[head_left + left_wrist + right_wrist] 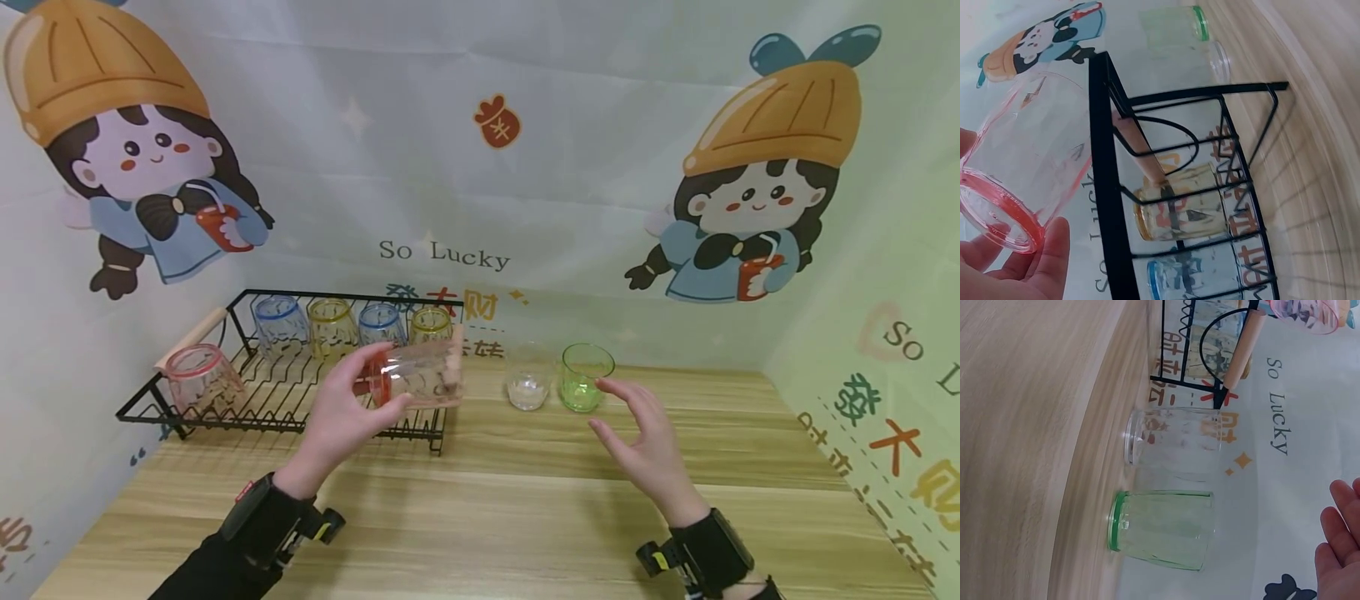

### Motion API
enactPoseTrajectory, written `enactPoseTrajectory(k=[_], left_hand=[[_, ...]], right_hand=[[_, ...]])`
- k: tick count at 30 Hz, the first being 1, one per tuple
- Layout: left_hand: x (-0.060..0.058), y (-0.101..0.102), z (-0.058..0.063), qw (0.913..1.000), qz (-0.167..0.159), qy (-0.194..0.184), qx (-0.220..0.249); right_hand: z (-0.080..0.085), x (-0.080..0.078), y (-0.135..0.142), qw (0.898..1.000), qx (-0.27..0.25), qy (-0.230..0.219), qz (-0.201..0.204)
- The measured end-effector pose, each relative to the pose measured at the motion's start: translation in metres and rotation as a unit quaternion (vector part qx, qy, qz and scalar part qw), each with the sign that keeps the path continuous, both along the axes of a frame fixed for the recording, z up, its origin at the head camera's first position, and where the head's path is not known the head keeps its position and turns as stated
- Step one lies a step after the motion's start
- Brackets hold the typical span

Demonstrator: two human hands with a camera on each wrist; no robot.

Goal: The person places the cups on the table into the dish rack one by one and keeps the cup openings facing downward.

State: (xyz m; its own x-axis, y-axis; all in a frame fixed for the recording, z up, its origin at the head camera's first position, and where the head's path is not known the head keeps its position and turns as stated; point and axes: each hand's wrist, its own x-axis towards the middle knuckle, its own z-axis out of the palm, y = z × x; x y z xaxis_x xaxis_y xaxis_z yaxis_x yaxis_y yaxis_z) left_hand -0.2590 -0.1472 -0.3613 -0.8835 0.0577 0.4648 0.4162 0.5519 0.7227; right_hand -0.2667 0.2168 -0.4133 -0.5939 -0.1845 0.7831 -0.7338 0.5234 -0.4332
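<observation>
My left hand [341,412] grips a pink drinking glass [423,377] around its thick red base. The glass lies tilted sideways above the front right part of a black wire rack [427,433], its mouth pointing right. In the left wrist view, fingertips [1055,250] press against that red base. Fingers spread, my right hand [648,437] holds nothing and hovers beside a green glass [581,392]; one fingertip overlaps its edge in the head view. The right wrist view shows a gap between the hand and the green glass. A clear glass [528,387] stands upright just left of the green one.
Blue glasses [281,325] and yellow glasses [332,327] sit base-up along the rack's back row. Another pink glass [204,379] occupies its left end, near a wooden handle [191,337]. Behind the wooden table [510,525] hangs a printed cloth [570,192].
</observation>
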Motion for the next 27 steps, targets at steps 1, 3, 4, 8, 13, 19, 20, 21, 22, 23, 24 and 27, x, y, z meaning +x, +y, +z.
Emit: enactPoseTrajectory(k=[1,3,4,8,13,19,20,21,22,23,24,27], left_hand=[[0.0,-0.001,0.0,1.0,0.003,0.0,-0.006],[0.0,-0.003,-0.001,0.9999,0.007,-0.002,-0.013],[-0.001,-0.004,-0.001,0.9998,0.009,-0.003,-0.017],[0.0,-0.008,-0.001,0.9995,0.014,-0.009,-0.025],[-0.002,-0.017,0.001,0.9987,0.025,-0.007,-0.045],[-0.004,-0.03,0.005,0.9972,0.033,-0.009,-0.066],[-0.005,-0.032,0.005,0.9969,0.035,-0.01,-0.07],[-0.005,-0.034,0.006,0.9967,0.034,-0.012,-0.073],[-0.005,-0.036,0.007,0.9963,0.034,-0.014,-0.078],[-0.005,-0.038,0.007,0.996,0.034,-0.017,-0.081],[-0.005,-0.04,0.008,0.9955,0.035,-0.019,-0.086],[-0.005,-0.046,0.01,0.9941,0.037,-0.027,-0.098]], right_hand=[[0.0,0.0,0.0,1.0,0.002,0.0,-0.002],[-0.001,0.0,0.001,1.0,0.004,-0.002,-0.005],[-0.002,0.0,0.002,1.0,0.006,-0.002,-0.007],[-0.005,-0.002,0.003,1.0,0.011,-0.004,-0.014],[-0.006,-0.003,0.006,1.0,0.015,-0.005,-0.016],[-0.008,-0.005,0.008,1.0,0.02,-0.009,-0.02],[-0.008,-0.005,0.009,1.0,0.021,-0.01,-0.022],[-0.008,-0.005,0.009,0.999,0.022,-0.01,-0.023],[-0.009,-0.005,0.01,0.999,0.024,-0.01,-0.025],[-0.009,-0.006,0.01,0.999,0.025,-0.011,-0.027],[-0.009,-0.006,0.011,0.999,0.027,-0.012,-0.028],[-0.01,-0.007,0.013,0.999,0.033,-0.011,-0.033]])
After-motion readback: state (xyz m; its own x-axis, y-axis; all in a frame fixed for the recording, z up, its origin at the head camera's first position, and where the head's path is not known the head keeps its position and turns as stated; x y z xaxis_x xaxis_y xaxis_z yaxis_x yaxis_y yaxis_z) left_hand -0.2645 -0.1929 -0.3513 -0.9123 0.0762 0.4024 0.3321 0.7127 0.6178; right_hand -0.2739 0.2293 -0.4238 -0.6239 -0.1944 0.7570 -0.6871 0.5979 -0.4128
